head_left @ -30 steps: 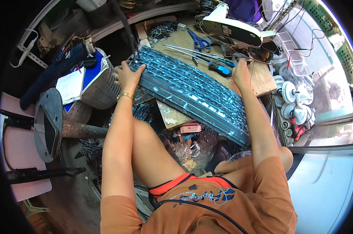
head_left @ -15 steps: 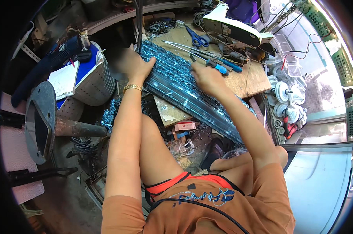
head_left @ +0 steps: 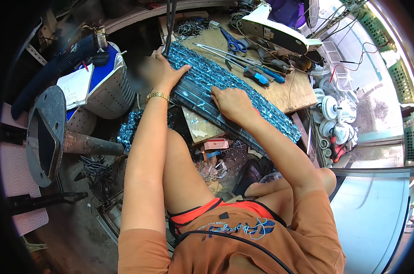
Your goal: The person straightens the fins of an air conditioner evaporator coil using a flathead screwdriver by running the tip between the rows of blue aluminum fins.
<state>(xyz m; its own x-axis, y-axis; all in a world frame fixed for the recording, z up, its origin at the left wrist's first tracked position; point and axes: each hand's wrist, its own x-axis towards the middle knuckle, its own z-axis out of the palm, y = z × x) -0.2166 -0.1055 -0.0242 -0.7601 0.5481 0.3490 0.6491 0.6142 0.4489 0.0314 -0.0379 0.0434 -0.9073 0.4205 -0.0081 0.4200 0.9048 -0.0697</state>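
Note:
A long flat block of blue-coated metal fins (head_left: 243, 96) lies slanted across a wooden board (head_left: 284, 91). My left hand (head_left: 161, 71), with a gold bracelet at the wrist, grips the block's upper left end. My right hand (head_left: 232, 102) rests palm down on the middle of the block, fingers spread over the fins. Blue flakes lie scattered on the block and the board.
Blue-handled scissors (head_left: 234, 43), screwdrivers (head_left: 257, 73) and a white appliance housing (head_left: 275, 29) lie on the board behind the block. A perforated metal drum (head_left: 111, 91) stands at the left, a steel stand (head_left: 47, 132) beside it. White round parts (head_left: 332, 118) are piled at the right.
My right hand has slid from the block's far right end to its middle. My left hand has stayed on the left end.

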